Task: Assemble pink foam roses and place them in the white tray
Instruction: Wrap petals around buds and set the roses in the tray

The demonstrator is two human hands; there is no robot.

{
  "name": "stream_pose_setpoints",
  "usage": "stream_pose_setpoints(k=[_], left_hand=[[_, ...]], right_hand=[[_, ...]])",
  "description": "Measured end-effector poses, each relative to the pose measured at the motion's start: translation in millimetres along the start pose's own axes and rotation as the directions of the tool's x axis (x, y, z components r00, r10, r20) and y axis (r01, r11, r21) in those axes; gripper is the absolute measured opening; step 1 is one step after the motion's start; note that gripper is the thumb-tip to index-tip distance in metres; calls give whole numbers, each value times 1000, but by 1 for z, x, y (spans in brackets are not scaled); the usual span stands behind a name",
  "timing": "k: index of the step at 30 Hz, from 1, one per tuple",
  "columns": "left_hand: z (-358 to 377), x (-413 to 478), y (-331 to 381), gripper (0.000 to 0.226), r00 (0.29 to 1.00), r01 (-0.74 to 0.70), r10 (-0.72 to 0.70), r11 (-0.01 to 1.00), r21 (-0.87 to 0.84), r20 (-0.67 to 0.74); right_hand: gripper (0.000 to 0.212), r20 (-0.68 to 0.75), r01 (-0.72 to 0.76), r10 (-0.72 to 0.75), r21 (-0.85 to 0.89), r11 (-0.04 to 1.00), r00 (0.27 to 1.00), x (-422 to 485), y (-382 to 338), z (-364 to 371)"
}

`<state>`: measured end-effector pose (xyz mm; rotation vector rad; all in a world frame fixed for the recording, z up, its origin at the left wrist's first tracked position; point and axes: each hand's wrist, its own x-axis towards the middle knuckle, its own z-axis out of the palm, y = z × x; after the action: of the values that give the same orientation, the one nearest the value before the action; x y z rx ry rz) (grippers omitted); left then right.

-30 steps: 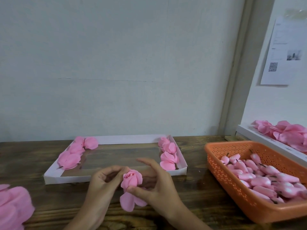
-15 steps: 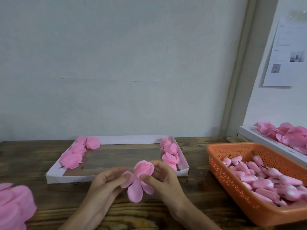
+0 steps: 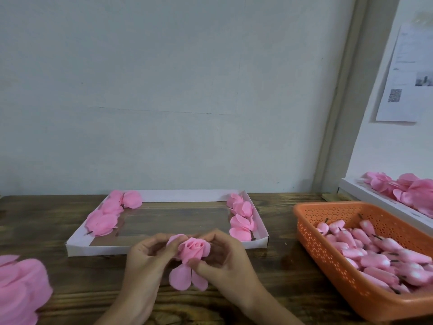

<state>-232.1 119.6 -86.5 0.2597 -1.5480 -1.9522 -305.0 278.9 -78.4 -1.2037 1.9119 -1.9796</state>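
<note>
Left hand (image 3: 150,261), right hand (image 3: 226,261) bare; forearms (image 3: 131,301) uncovered.

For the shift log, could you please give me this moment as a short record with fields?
held item: pink foam rose, in front of the white tray
left grip: fingers curled round the rose's left side
right grip: pinches the rose from its right and below
loose petals: two hang under the bud
tray contents: finished roses along its left and right ends
orange basket: pink buds with dark stems
petal pile: at the left edge of the table
</note>
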Motion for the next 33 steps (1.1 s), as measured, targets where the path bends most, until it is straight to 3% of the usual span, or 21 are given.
stream_pose_setpoints(k=[7,11,15,17,20,22,25,33], left_hand=[[0,-3,2,13,993,-103,96,990,101,66],[3,-3,1,18,975,-211,194,964,160,111],[-1,-1,-1,32,989,-104,94,991,82,111],[-5,3,-3,39,980,-122,91,978,170,177],[-9,7,-10,53,969,10,-59,980,200,241],[-11,9,-14,48,969,74,-112,982,176,219],[-10,11,-16,39,978,174,-174,985,9,111],[-7,7,-11,30,982,171,-164,983,-68,96]], right_hand=[[23,-10,-14,14,-46,999,1000,-1,1,1],[30,-9,-28,28,22,999,1000,-2,3,1],[28,-90,-25,36,118,993,995,3,4,-5],[32,-139,-31,57,186,982,989,7,4,-11],[38,-147,-70,114,277,958,983,11,8,-18],[32,-131,-90,129,274,958,983,12,11,-21],[23,-62,-123,145,272,954,987,11,11,-23],[21,62,-25,13,193,981,998,9,6,-19]])
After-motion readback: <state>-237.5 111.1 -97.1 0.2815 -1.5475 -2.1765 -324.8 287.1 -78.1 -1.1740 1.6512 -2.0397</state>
